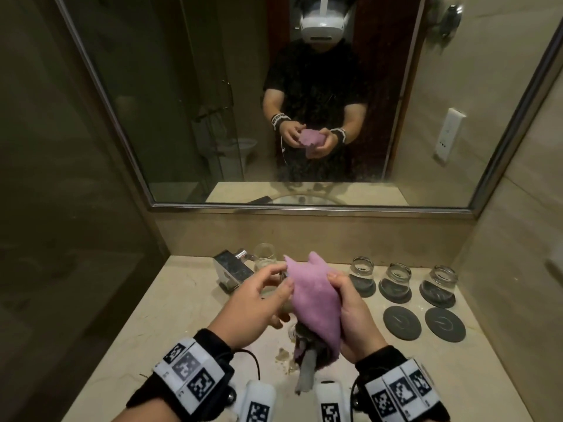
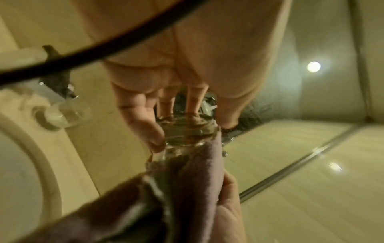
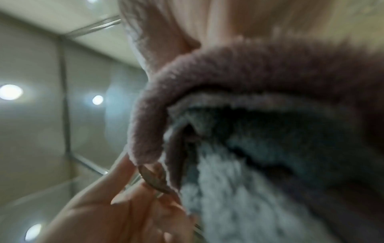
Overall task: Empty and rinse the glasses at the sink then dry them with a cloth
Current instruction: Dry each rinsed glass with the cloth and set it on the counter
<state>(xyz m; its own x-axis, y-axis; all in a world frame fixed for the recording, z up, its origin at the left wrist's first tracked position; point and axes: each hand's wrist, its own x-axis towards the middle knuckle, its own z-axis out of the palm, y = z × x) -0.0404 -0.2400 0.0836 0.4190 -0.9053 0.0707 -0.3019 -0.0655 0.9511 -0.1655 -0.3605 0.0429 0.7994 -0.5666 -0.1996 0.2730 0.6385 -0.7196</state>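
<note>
Over the counter I hold a clear glass [image 2: 182, 139] on its side, mostly wrapped in a pink cloth [image 1: 310, 296]. My left hand [image 1: 259, 303] grips the glass's bare end with curled fingers [image 2: 143, 126]. My right hand [image 1: 353, 315] clasps the cloth [image 3: 249, 78] around the glass, and the cloth's grey underside [image 3: 239, 189] hangs down. Another upright glass [image 1: 264, 255] stands behind the tap. Three glasses [image 1: 361, 272] [image 1: 398, 280] [image 1: 441, 283] sit upside down on dark coasters at the right.
A chrome tap [image 1: 233, 269] stands at the counter's back left. Two bare dark coasters [image 1: 401, 322] [image 1: 444, 324] lie in front of the upturned glasses. The white basin rim [image 2: 47, 164] curves below my left hand. A mirror [image 1: 182, 117] covers the wall ahead.
</note>
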